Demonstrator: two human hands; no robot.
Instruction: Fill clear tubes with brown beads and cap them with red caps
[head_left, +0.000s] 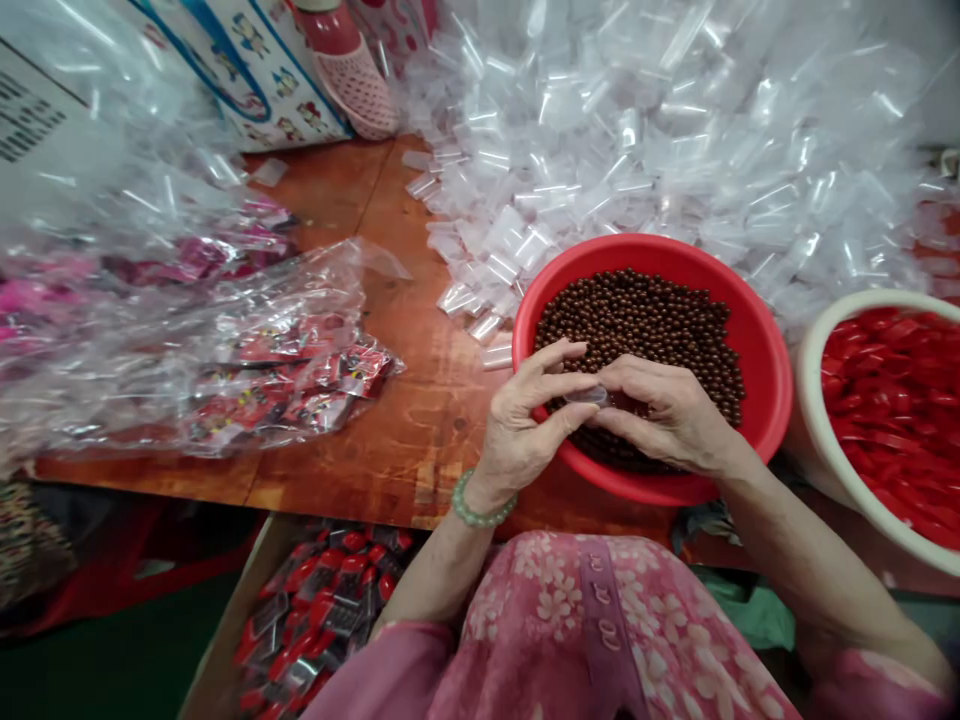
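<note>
Both my hands meet over a red plastic bowl (772,400) filled with small, round, shiny brown beads (637,310). My left hand (529,420) wears a green bead bracelet (480,505). Its thumb and forefinger pinch a small clear plastic container (586,396) at the near-left part of the bowl. My right hand (667,410) is closed in from the other side, thumb and forefinger against the container's right end. What lies inside its curled fingers is partly hidden.
Clear plastic containers (570,150) are heaped behind the bowl. A white bucket (814,400) of red plastic pieces (892,420) stands at right. Bagged red packets (292,370) lie left on the wooden table (420,400). Below, a box holds red-capped containers (322,610). A covered bottle (352,70) stands behind.
</note>
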